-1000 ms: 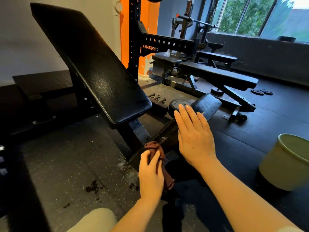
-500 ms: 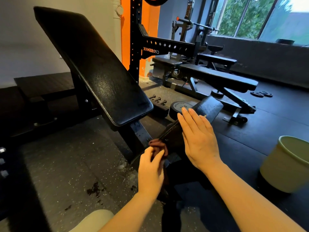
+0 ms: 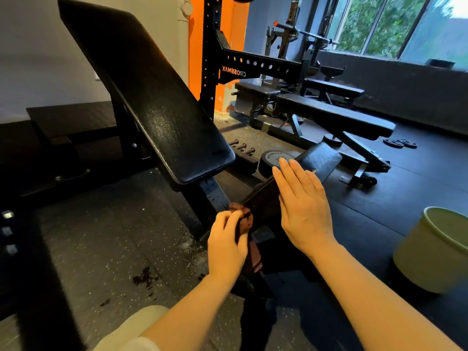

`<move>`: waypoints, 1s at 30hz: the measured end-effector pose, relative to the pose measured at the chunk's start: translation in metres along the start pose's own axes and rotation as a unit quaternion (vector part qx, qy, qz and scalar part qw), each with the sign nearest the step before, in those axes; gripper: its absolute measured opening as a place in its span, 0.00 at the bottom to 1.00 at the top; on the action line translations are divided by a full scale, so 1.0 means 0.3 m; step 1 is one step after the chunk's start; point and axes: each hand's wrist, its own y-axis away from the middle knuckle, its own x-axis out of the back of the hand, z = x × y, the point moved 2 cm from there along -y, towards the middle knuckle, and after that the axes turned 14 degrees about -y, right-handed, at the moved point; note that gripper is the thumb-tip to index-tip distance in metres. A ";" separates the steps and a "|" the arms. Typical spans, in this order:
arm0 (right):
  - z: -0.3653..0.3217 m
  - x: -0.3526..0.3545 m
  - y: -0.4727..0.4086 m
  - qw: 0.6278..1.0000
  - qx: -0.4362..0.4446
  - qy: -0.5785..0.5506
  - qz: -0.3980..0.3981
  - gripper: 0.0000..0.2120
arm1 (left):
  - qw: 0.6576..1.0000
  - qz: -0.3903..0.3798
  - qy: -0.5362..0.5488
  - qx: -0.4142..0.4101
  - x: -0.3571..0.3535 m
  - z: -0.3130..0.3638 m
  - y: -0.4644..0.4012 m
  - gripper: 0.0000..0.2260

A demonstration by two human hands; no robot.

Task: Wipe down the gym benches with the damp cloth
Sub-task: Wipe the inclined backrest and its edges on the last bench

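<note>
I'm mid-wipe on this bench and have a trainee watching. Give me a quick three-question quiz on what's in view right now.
1. True or false: the left hand grips the brown cloth.
2. Which describes the right hand? A: clenched in a fist. B: fingers straight, flat on the bench seat. C: holding the bucket.
3. Fill in: the pale bucket stands on the floor to the person's ____ side.

Key: 1 true. 2 B. 3 right.
</note>
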 end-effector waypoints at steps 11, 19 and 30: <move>-0.003 0.006 -0.003 1.000 -0.006 -0.002 -0.002 0.24 | 0.996 0.054 0.024 -0.069 0.004 0.125 -0.052 0.16; -0.016 0.009 -0.002 0.999 -0.006 0.031 -0.002 0.25 | 0.995 0.074 -0.052 -0.033 0.050 0.135 -0.073 0.12; -0.030 -0.029 0.013 0.994 0.066 0.078 -0.047 0.25 | 0.986 -0.009 -0.078 0.146 0.044 -0.042 0.036 0.09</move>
